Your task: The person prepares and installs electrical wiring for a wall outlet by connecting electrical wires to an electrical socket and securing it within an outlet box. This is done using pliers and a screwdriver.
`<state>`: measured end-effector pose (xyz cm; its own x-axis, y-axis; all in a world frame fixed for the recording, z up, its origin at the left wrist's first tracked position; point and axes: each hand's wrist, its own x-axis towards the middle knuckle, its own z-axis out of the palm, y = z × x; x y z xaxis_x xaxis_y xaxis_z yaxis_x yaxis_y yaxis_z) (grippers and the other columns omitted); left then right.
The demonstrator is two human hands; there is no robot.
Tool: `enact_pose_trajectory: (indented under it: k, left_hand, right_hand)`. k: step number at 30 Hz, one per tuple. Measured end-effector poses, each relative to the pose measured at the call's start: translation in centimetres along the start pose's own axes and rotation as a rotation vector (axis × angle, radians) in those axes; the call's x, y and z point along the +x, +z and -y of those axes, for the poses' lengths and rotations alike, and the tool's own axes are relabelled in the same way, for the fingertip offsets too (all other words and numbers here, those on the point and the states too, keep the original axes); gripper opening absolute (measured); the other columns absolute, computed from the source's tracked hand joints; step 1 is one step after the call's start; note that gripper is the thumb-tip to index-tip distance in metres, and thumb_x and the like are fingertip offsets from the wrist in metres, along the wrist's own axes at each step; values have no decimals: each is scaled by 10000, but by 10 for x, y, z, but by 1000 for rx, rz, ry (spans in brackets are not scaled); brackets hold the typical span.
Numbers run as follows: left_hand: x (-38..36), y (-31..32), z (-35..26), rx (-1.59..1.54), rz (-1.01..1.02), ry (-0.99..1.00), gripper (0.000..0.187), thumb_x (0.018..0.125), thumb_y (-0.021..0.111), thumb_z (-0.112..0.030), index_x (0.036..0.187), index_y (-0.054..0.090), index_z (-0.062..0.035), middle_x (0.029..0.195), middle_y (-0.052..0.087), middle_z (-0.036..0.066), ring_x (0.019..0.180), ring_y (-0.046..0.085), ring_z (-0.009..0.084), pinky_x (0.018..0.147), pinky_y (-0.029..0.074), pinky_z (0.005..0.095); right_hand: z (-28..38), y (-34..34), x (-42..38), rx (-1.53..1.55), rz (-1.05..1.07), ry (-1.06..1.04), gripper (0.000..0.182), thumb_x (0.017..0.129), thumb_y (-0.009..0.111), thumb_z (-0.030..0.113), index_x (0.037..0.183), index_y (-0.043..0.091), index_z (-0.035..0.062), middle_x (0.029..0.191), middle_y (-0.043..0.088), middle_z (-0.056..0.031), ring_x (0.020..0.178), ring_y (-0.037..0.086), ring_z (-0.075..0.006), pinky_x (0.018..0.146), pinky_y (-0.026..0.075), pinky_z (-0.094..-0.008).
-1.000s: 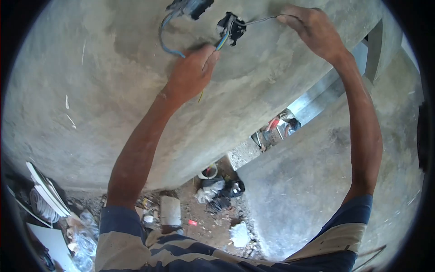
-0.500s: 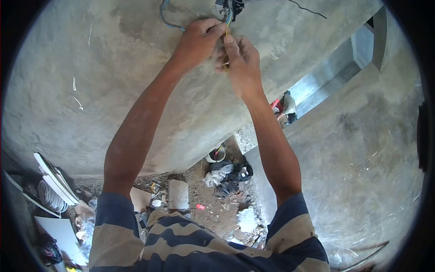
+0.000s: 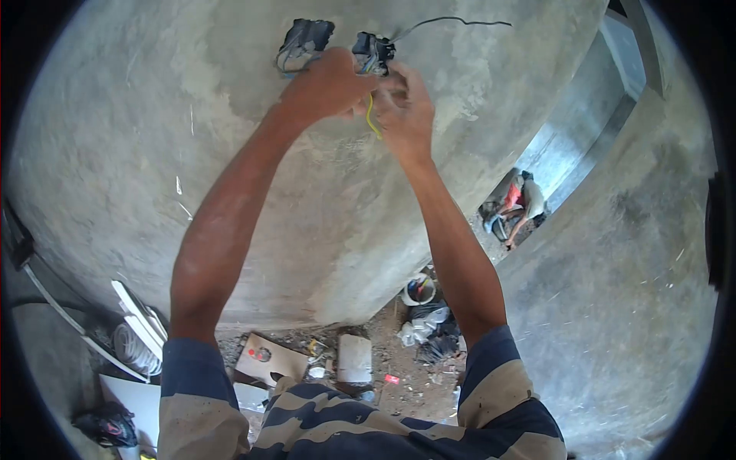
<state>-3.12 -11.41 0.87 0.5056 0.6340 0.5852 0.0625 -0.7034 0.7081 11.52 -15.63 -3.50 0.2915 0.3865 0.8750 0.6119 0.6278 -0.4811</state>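
Observation:
Two dark wall boxes are set in the grey wall, a left box and a right box with wires bunched in it. My left hand is closed just below them, its fingers pressed on wires I cannot make out well. Beside it my right hand has bent, closed fingers at the lower edge of the right box; what they hold is blurred. A yellow wire hangs between the hands. From the right box a thin dark wire runs to the right.
Two people crouch beyond a wall gap at the right. On the littered floor stand a bucket, plastic bags and a pale block. Coiled cable and white strips lie at the lower left.
The view has shifted upward, so both boxes show. My hands have moved closer to the right box, and the yellow wire now hangs loose between them. More of the people beyond the gap shows.

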Motion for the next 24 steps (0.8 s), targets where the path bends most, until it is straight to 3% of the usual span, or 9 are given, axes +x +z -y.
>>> enact_pose_trajectory:
  k: [1, 2, 4, 8, 12, 15, 17, 21, 24]
  left_hand:
    - [2, -8, -14, 96, 86, -33, 264, 842, 591, -193, 699, 584, 29, 589, 586, 78, 450, 520, 120, 417, 399, 272]
    - [4, -12, -25, 194, 170, -70, 234, 820, 585, -149, 681, 567, 38, 580, 580, 96, 438, 510, 126, 394, 382, 272]
    - [12, -19, -40, 242, 219, -91, 218, 809, 581, -123, 669, 553, 41, 572, 577, 113, 432, 495, 125, 377, 360, 271]
    - [25, -32, -73, 399, 349, -140, 180, 792, 594, -75, 673, 529, 43, 579, 580, 155, 425, 454, 113, 362, 320, 257]
    - [51, -37, -78, 562, 301, -109, 172, 795, 605, -86, 689, 539, 33, 589, 586, 137, 415, 440, 108, 360, 310, 259]
    - [55, -39, -82, 545, 364, -61, 157, 804, 614, -102, 726, 570, 27, 605, 595, 131, 414, 441, 100, 367, 313, 255]
    - [52, -40, -86, 329, 372, -195, 162, 827, 629, -132, 754, 602, 10, 620, 604, 115, 411, 441, 84, 369, 318, 249]
    - [43, -38, -83, 190, 284, -243, 184, 862, 642, -166, 778, 619, -4, 643, 601, 87, 413, 429, 63, 367, 312, 234]
    - [42, -42, -70, -88, 301, -373, 199, 876, 639, -165, 889, 629, 33, 680, 599, 68, 451, 456, 62, 392, 367, 206]
  right_hand:
    - [-3, 7, 5, -79, -27, -269, 190, 866, 633, 109, 1048, 622, 55, 832, 619, -95, 728, 609, -204, 565, 472, -325]
    - [-6, 13, 8, -63, -45, -265, 190, 866, 633, 109, 1048, 622, 55, 832, 619, -95, 728, 609, -204, 565, 472, -325]
    - [-4, 20, 17, -365, -156, -454, 191, 804, 669, 92, 986, 621, 67, 835, 613, -113, 773, 615, -287, 608, 483, -396]
    - [-9, 24, 25, -268, -231, -447, 135, 798, 672, 101, 905, 594, 73, 862, 604, -112, 787, 602, -332, 655, 472, -444]
    - [-9, 25, 24, -310, -305, -408, 133, 792, 676, 98, 827, 549, 89, 807, 558, -88, 756, 588, -323, 651, 446, -436]
    - [-15, 19, 27, -341, -314, -454, 155, 789, 680, 97, 795, 525, 93, 774, 529, -85, 743, 579, -310, 639, 437, -417]
    - [-23, 17, 30, -339, -317, -501, 164, 788, 683, 98, 785, 519, 95, 765, 519, -84, 738, 574, -302, 633, 433, -408]
    - [-27, 17, 32, -341, -350, -579, 179, 743, 688, 83, 775, 513, 96, 758, 504, -82, 734, 572, -288, 638, 436, -400]
    - [-29, 17, 31, -367, -350, -621, 183, 710, 686, 64, 765, 515, 99, 751, 497, -75, 726, 571, -283, 634, 439, -402]
